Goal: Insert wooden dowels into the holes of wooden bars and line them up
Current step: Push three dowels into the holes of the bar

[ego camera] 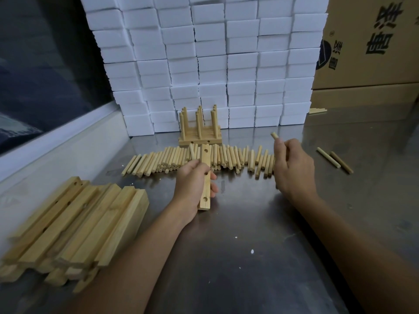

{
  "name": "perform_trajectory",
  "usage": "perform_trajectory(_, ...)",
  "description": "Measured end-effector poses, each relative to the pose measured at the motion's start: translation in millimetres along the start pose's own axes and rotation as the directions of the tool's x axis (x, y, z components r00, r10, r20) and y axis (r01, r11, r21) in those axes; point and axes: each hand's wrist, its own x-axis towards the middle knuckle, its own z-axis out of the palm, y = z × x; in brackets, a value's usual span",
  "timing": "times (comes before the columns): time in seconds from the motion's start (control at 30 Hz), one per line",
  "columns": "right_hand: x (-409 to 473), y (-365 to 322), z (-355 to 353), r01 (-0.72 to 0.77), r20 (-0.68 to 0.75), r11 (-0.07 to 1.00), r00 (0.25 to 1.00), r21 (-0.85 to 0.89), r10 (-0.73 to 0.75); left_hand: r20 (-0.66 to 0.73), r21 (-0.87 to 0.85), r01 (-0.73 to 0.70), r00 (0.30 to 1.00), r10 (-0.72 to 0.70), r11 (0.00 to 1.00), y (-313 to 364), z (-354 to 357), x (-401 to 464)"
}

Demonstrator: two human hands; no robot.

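My left hand (193, 184) has its fingers (213, 189) curled round a pale drilled wooden bar (205, 177), long axis pointing away from me above the steel worktop (238, 223). My right hand (292, 166) pinches a short round wooden dowel (274, 135), its tip tilted up and left.

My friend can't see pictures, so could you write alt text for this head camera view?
A left hand holds a wooden bar with holes above a metal table, while the right hand holds a dowel. Loose dowels lie behind, spare bars at left.
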Motion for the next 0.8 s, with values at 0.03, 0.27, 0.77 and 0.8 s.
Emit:
perform_trajectory(0.03, -1.1, -1.1, 0.9, 0.006, -0.008, 1.0, 1.0, -0.012, -0.006, 0.001, 0.002, -0.002, 1.0, 0.002, 1.0, 0.0, 0.0, -0.1)
perform_trajectory(0.27, -3.1, -1.9, 1.1, 0.05, -0.039, 0.999, 0.998, -0.01, -0.05, 0.012, 0.014, -0.01, 1.0, 0.01, 1.0, 0.4, 0.1, -1.6)
perform_trajectory(0.77, -5.8, -7.8, 1.7, 0.148, -0.019, 0.989, 0.989, -0.023, -0.148, 0.087, 0.099, -0.079, 0.994, 0.071, 0.992, 2.9, 1.6, -6.4)
perform_trajectory(0.8, -6.7, -9.7, 3.5, 0.161, -0.017, 0.987, 0.987, -0.013, -0.161, 0.103, 0.111, -0.09, 0.992, 0.078, 0.99, 2.9, 1.9, -7.2)
